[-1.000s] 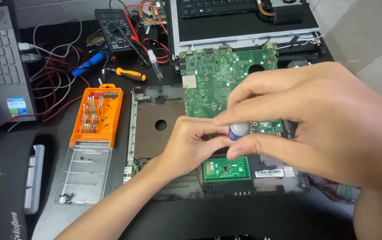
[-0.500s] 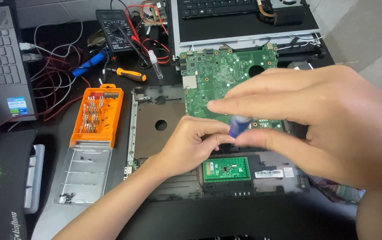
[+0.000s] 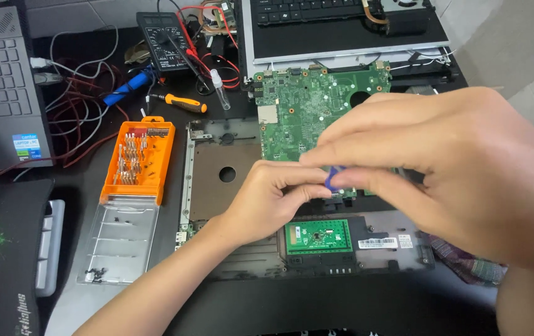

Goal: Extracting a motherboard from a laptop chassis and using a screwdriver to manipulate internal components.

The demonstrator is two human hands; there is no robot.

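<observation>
My right hand [image 3: 460,168] hovers over the lower edge of a green motherboard [image 3: 304,106] and pinches a small blue-handled screwdriver [image 3: 332,178] between thumb and fingers. My left hand [image 3: 273,199] comes in from below, and its fingertips close on the same tool just beneath the handle. The shaft and tip are hidden by the fingers. The board rests on an opened laptop base [image 3: 217,162], with a small green touchpad board [image 3: 318,236] right below my hands.
An orange bit set [image 3: 136,155] with its clear lid [image 3: 118,242] lies left of the base. Farther back are a multimeter [image 3: 164,40] with red leads, an orange-handled screwdriver [image 3: 183,102] and a small clear bottle [image 3: 220,90]. A laptop [image 3: 0,81] sits at far left, a keyboard panel [image 3: 341,31] behind.
The tool's rounded silver cap, seen a second ago, is now covered by my right fingers, which have rolled around the handle. My left hand has stayed in place.
</observation>
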